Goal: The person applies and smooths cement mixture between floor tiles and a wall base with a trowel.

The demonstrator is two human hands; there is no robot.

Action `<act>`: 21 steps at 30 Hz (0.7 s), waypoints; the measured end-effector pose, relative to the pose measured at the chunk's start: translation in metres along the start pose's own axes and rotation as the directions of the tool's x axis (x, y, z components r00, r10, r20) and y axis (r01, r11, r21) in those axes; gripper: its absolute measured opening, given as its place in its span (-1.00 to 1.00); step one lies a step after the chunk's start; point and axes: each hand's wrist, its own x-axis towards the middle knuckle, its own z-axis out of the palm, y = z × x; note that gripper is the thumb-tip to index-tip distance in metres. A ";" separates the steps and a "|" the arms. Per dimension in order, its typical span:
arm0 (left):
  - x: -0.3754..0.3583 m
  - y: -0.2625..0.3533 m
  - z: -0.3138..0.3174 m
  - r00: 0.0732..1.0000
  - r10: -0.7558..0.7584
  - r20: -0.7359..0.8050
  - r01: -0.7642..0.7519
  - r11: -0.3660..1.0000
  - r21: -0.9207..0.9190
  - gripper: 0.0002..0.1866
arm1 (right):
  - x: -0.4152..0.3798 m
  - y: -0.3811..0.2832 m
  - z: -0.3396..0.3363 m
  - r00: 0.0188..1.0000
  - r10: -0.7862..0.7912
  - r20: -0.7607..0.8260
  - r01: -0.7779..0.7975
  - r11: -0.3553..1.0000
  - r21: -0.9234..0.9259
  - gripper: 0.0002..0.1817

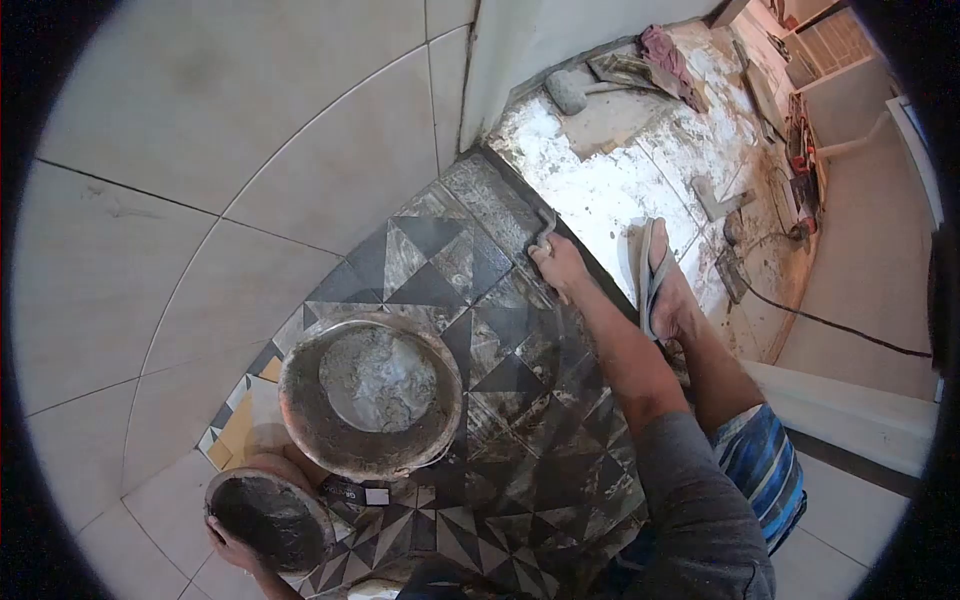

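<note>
My right hand [558, 266] is closed around a small tool [546, 226] at the dark strip along the edge of the patterned floor [508, 350]; most of the tool is hidden by the fingers. At the lower left my left hand [234, 548] grips the outer rim of a small bowl [215, 488] with dark grey paste inside. A larger bucket [290, 420] holding wet grey mix [380, 380] stands between my hands on the patterned tiles. Smears of grey dirt cover many of these tiles.
My sandalled foot [668, 300] rests on the dusty floor beyond the strip. A grey stone-like lump [566, 92], a pink cloth [668, 60], scraps and a black cable [840, 325] lie farther off. Large-tiled walls [300, 150] rise at the left.
</note>
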 end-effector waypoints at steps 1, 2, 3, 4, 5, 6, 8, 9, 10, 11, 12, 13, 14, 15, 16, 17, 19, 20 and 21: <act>-0.001 0.002 -0.001 1.000 0.024 0.016 -0.024 1.000 0.004 -0.44 | -0.002 0.000 -0.003 1.000 0.007 -0.001 -0.007 1.000 0.003 -0.46; -0.001 0.003 0.000 0.998 0.045 0.032 -0.045 0.999 0.003 -0.43 | -0.003 -0.002 -0.008 1.000 -0.023 0.002 0.023 1.000 0.020 -0.47; 0.001 0.001 0.002 0.998 0.043 0.035 -0.043 0.999 0.000 -0.43 | -0.004 -0.003 -0.013 0.998 -0.056 0.005 0.055 0.998 0.033 -0.47; 0.003 -0.003 0.002 0.999 0.033 0.033 -0.034 0.999 0.004 -0.42 | -0.008 -0.004 -0.015 0.998 -0.058 0.005 0.058 0.998 0.026 -0.47; 0.003 -0.007 0.000 0.999 0.022 0.029 -0.022 1.000 0.010 -0.41 | -0.016 -0.004 -0.017 0.999 -0.051 -0.008 0.051 0.997 0.065 -0.47; 0.001 -0.003 0.000 1.000 0.012 0.026 -0.013 1.000 0.009 -0.41 | -0.021 -0.005 -0.018 0.999 -0.045 -0.021 0.047 0.993 0.104 -0.47; -0.001 0.009 0.001 0.996 -0.056 0.071 0.059 0.998 -0.029 -0.37 | -0.027 -0.005 -0.022 0.998 -0.066 -0.022 0.067 0.994 0.088 -0.47; -0.001 0.005 0.000 0.996 -0.060 0.069 0.062 0.998 -0.028 -0.37 | -0.029 -0.004 -0.023 0.997 -0.077 -0.030 0.079 0.994 0.081 -0.48; 0.001 0.000 0.002 0.998 -0.047 0.031 0.046 0.999 0.020 -0.37 | -0.029 -0.004 -0.023 0.996 -0.080 -0.029 0.083 0.993 0.080 -0.48; 0.002 -0.003 0.002 0.999 -0.031 -0.007 0.031 0.997 0.068 -0.37 | -0.028 -0.005 -0.023 0.998 -0.071 -0.001 0.071 0.997 0.023 -0.47; 0.000 0.002 0.001 0.999 -0.033 -0.010 0.033 0.997 0.067 -0.37 | -0.027 -0.005 -0.024 0.998 -0.059 0.026 0.060 0.998 -0.034 -0.47; -0.003 0.011 0.000 0.999 -0.027 0.023 0.026 0.997 0.068 -0.39 | -0.023 0.002 -0.021 0.998 -0.063 0.024 0.064 0.997 -0.034 -0.47; -0.004 0.017 0.000 0.998 -0.021 0.054 0.018 0.998 0.068 -0.40 | -0.018 0.008 -0.019 0.998 -0.053 0.024 0.054 0.997 -0.057 -0.46; -0.003 0.013 0.001 0.998 -0.023 0.052 0.019 0.998 0.064 -0.40 | -0.019 0.001 -0.021 0.999 -0.041 0.024 0.043 0.996 -0.081 -0.46; -0.002 0.007 0.003 0.999 0.031 0.013 -0.033 0.988 0.153 -0.41 | -0.020 -0.005 -0.025 0.999 -0.044 0.022 0.046 0.995 -0.083 -0.46; 0.000 0.002 0.004 0.996 0.089 -0.018 -0.082 0.966 0.244 -0.42 | -0.022 -0.010 -0.030 0.999 -0.032 0.043 0.033 0.999 -0.035 -0.46; -0.006 0.024 0.007 0.996 0.088 0.004 -0.087 0.972 0.217 -0.42 | -0.031 -0.017 -0.033 0.998 -0.019 0.067 0.019 1.000 0.009 -0.47; -0.008 0.031 0.008 0.996 0.089 0.020 -0.091 0.978 0.188 -0.43 | -0.034 -0.018 -0.030 0.998 -0.068 -0.017 0.068 0.998 0.000 -0.49; -0.006 0.026 0.008 0.997 0.082 0.016 -0.083 0.979 0.187 -0.43 | -0.038 -0.021 -0.028 0.988 -0.119 -0.098 0.118 0.993 -0.011 -0.51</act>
